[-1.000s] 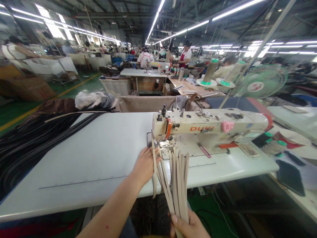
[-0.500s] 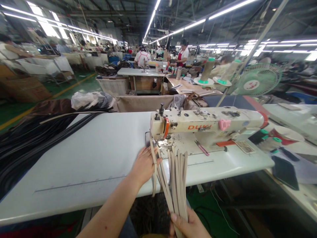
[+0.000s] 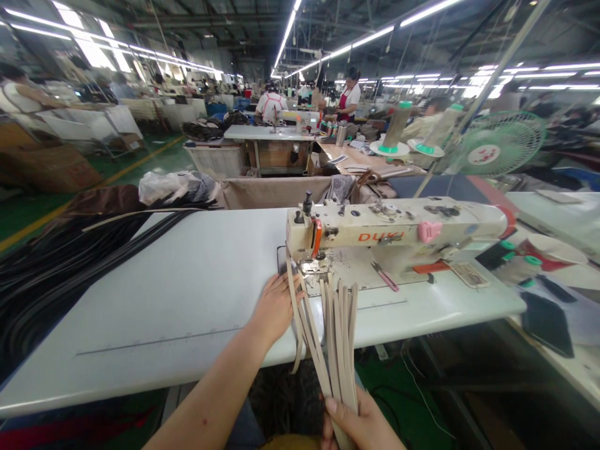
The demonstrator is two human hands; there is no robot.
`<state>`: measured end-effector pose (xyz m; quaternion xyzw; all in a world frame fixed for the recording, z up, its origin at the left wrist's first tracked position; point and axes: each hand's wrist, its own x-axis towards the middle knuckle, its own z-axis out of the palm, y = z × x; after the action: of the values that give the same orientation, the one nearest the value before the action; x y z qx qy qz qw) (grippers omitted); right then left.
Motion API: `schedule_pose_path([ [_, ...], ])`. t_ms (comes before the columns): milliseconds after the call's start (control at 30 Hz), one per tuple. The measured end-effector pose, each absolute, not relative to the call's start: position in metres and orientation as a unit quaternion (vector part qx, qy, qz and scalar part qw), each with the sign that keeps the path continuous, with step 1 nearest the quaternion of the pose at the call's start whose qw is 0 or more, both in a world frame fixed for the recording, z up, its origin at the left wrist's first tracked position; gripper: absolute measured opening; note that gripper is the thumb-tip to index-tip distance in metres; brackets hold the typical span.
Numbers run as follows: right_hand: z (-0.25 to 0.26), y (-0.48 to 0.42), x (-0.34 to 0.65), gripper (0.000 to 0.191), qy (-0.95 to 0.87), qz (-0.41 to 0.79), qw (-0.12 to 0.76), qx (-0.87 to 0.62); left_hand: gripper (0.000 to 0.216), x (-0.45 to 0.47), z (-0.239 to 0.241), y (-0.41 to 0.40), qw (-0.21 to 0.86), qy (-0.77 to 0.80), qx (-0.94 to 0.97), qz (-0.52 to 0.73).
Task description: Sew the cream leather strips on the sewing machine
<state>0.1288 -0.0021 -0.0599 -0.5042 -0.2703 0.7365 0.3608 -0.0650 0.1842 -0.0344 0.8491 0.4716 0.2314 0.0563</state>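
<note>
My right hand (image 3: 359, 419), low in front of the table edge, is closed round a fanned bundle of beige strips (image 3: 345, 350) whose free ends point up toward the machine. My left hand (image 3: 276, 306) rests on the tabletop just left of the needle area, its fingers closed on a beige strip at the sewing machine (image 3: 394, 231). One narrow strip (image 3: 291, 281) runs down from the machine's left end across these fingers and hangs over the table edge. The exact grip of the left fingertips is partly hidden by strips.
Pink-handled thread snips (image 3: 387, 278) lie on the machine bed. Black strips (image 3: 107, 262) are heaped at the left of the white table (image 3: 187, 300). A green fan (image 3: 501, 147), thread cones (image 3: 396, 128) and a dark phone (image 3: 546, 322) are to the right. Co-workers sit and stand farther back.
The view has shifted slightly. The hanging strip's lower end has swung a little and now curves. Both hands keep nearly the same positions, the right still gripping the bundle.
</note>
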Motion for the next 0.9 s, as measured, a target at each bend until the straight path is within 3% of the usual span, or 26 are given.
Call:
schedule_pose_path([
  [667, -0.052, -0.002, 0.129, 0.064, -0.257, 0.749, 0.341, -0.506, 0.036, -0.063, -0.032, 0.183, 0.053, 0.475, 0.846, 0.238],
  [900, -0.038, -0.002, 0.127, 0.053, -0.266, 0.727, 0.365, -0.518, 0.035, -0.063, -0.029, 0.181, 0.062, 0.482, 0.842, 0.234],
])
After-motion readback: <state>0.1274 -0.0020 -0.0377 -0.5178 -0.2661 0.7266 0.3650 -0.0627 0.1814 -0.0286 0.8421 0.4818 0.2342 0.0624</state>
